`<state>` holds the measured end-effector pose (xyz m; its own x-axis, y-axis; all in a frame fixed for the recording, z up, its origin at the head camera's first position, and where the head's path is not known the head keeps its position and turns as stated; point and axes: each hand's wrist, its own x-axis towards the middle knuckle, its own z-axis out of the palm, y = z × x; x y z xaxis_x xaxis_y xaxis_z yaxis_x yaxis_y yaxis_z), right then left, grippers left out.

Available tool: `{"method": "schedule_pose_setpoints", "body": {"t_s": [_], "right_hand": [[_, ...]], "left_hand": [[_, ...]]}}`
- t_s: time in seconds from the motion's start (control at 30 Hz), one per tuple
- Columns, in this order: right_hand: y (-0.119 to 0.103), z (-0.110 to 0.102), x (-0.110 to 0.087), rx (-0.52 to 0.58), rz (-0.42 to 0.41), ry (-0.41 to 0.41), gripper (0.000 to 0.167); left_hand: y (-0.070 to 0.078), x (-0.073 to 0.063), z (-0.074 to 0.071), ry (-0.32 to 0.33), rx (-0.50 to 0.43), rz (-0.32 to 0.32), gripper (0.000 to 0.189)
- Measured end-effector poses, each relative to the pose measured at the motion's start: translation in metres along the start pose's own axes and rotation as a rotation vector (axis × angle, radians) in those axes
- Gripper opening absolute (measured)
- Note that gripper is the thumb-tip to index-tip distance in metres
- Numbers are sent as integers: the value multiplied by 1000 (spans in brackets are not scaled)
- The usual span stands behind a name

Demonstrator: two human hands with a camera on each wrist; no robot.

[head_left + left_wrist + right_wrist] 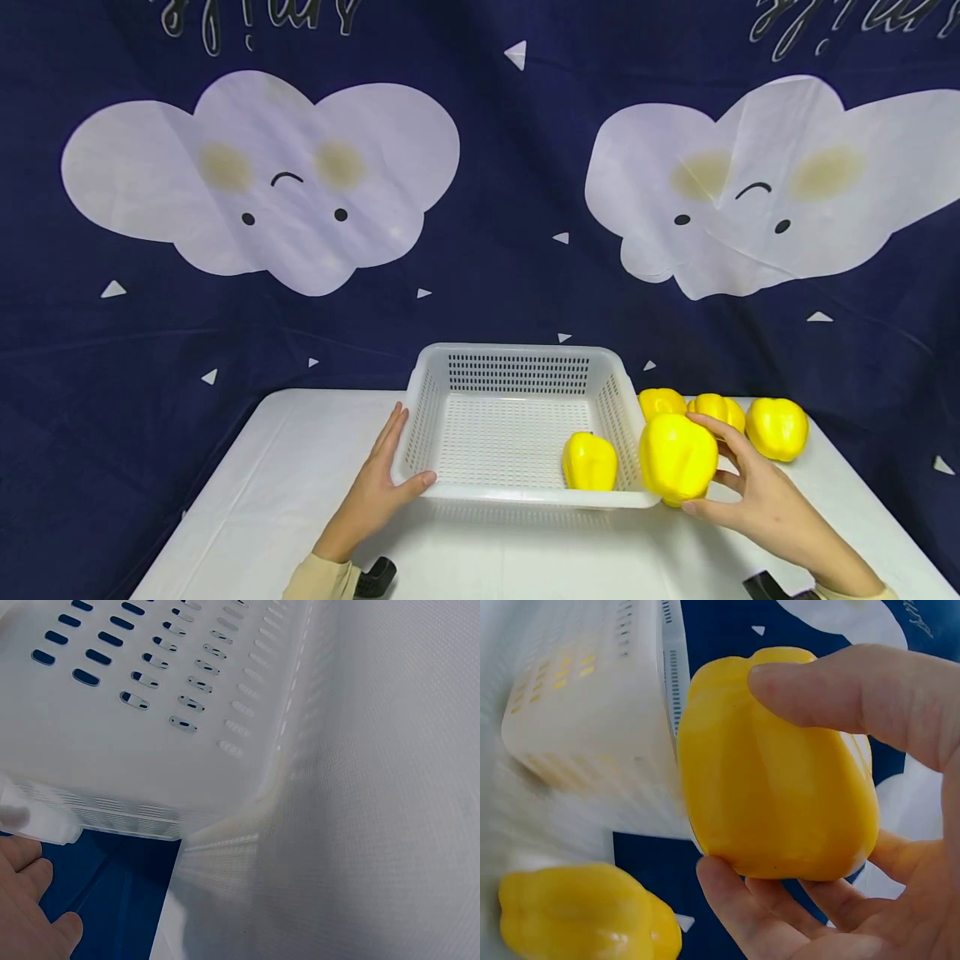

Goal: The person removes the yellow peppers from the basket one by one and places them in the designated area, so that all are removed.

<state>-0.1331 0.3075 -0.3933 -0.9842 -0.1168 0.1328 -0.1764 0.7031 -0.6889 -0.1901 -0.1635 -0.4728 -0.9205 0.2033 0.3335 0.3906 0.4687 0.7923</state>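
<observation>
A white plastic basket [525, 497] with slotted walls stands on the table. My left hand [375, 493] rests at its front left corner, thumb at the front rim and straight fingers along the left side. In the right wrist view, my right hand [900, 907] grips a yellow bell pepper [780, 772] between thumb and fingers. The head view shows this pepper raised just outside the basket's front right corner. Inside the basket, one yellow bell pepper [590, 462] sits near the front right.
Three more yellow bell peppers, the rightmost one [777, 429] nearest the table's edge, are right of the basket. White cloth covers the table [247, 508]. Behind hangs a dark blue curtain [510, 167] with printed clouds.
</observation>
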Motion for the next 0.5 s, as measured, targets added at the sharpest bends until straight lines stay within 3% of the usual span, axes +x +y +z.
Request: {"method": "schedule_pose_setpoints", "body": {"t_s": [0.5], "right_hand": [[35, -20, -5, -60, 18, -25, 109]], "left_hand": [[-1, 0, 1, 3, -23, -14, 100]]}}
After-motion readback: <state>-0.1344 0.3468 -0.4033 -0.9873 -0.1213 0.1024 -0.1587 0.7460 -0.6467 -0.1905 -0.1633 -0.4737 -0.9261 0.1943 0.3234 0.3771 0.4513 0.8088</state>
